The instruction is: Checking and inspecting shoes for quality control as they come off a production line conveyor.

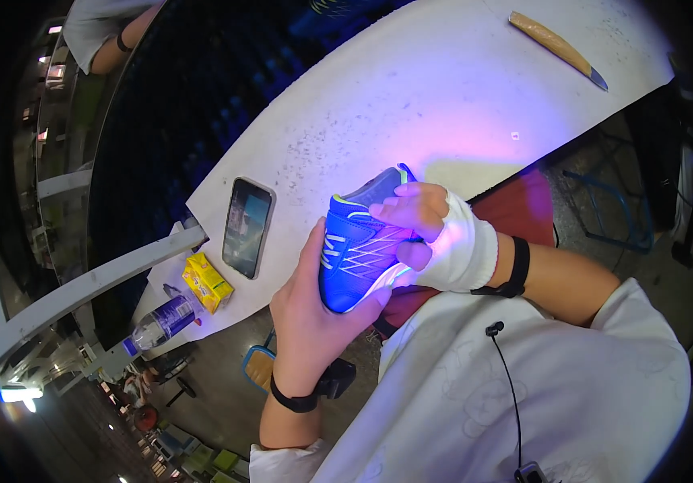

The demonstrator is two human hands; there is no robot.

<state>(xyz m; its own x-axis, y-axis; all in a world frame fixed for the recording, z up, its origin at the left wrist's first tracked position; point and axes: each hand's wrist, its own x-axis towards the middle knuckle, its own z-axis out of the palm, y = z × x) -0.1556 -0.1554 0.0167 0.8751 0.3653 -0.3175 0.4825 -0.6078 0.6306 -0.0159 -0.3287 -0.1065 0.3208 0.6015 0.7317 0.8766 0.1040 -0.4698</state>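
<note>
A blue sneaker [358, 258] with white laces, crisscross side lines and a yellow-green collar edge is held up over the near edge of the white table. Its toe points toward me and its collar opening faces away. My left hand [308, 310] is closed around the toe end, thumb on one side and fingers on the other. My right hand [420, 217], in a white fingerless glove [467, 249], has its curled fingers and thumb against the sneaker's side near the collar. Violet light falls on the sneaker and glove.
On the white table [330, 105] a smartphone [248, 228] lies left of the sneaker. A yellow carton [207, 282] and a plastic bottle [165, 322] are at the left end, beside a pale metal bar [97, 294]. A wooden-handled knife [557, 48] lies far right.
</note>
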